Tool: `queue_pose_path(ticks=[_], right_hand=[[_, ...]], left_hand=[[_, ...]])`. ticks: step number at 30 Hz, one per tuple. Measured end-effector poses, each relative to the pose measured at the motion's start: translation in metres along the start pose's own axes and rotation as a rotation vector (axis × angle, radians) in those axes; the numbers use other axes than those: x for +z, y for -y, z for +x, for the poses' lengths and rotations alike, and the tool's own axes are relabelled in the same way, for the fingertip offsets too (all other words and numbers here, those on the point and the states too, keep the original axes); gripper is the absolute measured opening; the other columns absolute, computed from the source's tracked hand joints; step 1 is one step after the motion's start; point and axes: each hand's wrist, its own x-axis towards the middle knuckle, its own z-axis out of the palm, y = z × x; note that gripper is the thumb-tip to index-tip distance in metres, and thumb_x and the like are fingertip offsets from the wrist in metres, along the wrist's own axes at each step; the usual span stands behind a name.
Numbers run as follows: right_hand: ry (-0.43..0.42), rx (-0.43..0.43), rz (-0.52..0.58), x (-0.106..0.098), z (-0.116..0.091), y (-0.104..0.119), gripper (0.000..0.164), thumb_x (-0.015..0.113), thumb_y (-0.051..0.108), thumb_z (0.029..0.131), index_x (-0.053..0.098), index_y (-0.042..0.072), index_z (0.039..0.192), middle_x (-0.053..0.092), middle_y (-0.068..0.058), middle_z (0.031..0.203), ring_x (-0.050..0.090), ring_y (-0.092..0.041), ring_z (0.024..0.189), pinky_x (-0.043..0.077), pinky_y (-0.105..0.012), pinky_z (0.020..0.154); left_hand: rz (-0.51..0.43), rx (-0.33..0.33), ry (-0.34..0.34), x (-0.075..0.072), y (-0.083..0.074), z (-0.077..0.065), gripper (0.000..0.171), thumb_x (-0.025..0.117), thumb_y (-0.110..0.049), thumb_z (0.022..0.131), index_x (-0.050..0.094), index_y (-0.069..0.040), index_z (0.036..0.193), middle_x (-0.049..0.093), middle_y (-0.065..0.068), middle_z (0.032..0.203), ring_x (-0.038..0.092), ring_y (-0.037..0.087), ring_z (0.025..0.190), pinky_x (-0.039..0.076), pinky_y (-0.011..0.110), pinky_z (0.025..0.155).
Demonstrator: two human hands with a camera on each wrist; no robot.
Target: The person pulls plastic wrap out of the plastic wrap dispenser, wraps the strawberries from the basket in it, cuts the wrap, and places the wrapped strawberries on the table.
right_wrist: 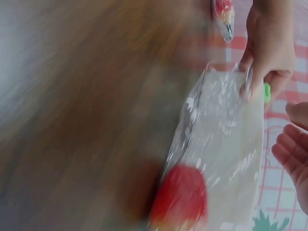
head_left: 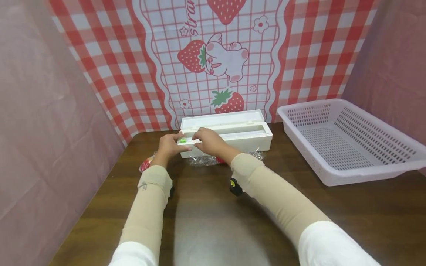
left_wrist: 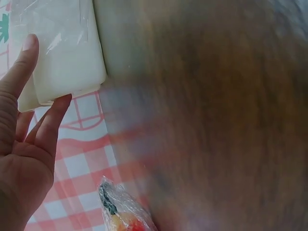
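Observation:
A long white box (head_left: 247, 142), which looks like a cling film dispenser, lies near the table's back edge with its lid (head_left: 223, 118) raised behind it. My left hand (head_left: 169, 146) grips its left end, thumb in front and fingers around the end. Close by the thumb is a small green piece (head_left: 182, 140) on the rim. Over the box's front wall, left of its middle, my right hand (head_left: 212, 142) hovers with loosely bent fingers; I see nothing in it. Clear film (right_wrist: 195, 108) hangs down the front. A blurred red-and-yellow thing (right_wrist: 180, 195) is in front of the box.
Left of the box lies a red-and-yellow, green-tipped item wrapped in clear plastic (head_left: 145, 164). A white perforated basket (head_left: 332, 177) stands on the right of the brown table (head_left: 213, 221). Behind hangs a red checked strawberry cloth (head_left: 309, 55).

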Motion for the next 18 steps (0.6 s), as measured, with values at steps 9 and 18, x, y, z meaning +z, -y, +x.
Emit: queue_pose_path(ticks=[9,18], right_hand=[[0.086,0.094,0.020,0.018,0.043,0.015,0.020,0.063,0.004,0.092,0.073,0.005,0.109,0.071,-0.008,0.102,0.065,-0.023,0.097,0.049,-0.034,0.089],[0.130,0.049,-0.038,0.028,0.056,0.020,0.028,0.069,0.007,0.086,0.074,0.013,0.113,0.072,-0.003,0.096,0.060,-0.017,0.081,0.050,-0.032,0.085]], left_hand=[[0.011,0.007,-0.043,-0.001,0.000,-0.004,0.067,0.091,-0.030,0.066,0.066,-0.007,0.123,0.069,0.016,0.113,0.064,0.030,0.095,0.050,0.041,0.090],[0.081,-0.018,-0.021,0.000,-0.003,0.000,0.048,0.085,-0.026,0.071,0.073,-0.004,0.112,0.071,0.020,0.096,0.062,0.033,0.089,0.050,0.041,0.088]])
